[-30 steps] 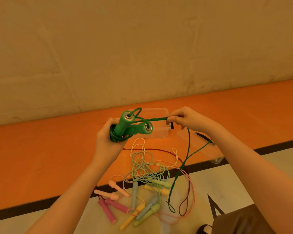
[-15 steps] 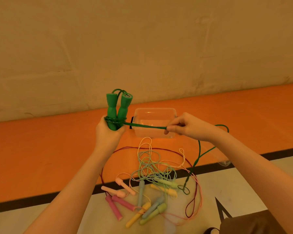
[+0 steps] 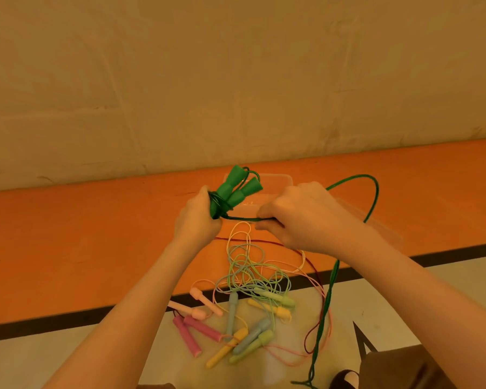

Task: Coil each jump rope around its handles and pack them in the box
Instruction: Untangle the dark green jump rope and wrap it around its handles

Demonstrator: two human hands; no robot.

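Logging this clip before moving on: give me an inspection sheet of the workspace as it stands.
Surface: orange floor band, black line, pale floor nearer.
Job's things: green jump rope handles partly coiled; clear plastic box behind; pastel jump ropes tangled on the floor.
Clutter: nothing seen.
Grips: left hand holds the green handles; right hand pinches the green cord.
Cables: loose green cord trails to the floor.
Surroundings: plain beige wall.

Both hands [image 3: 197, 220] [image 3: 300, 217] raised, fingers curled
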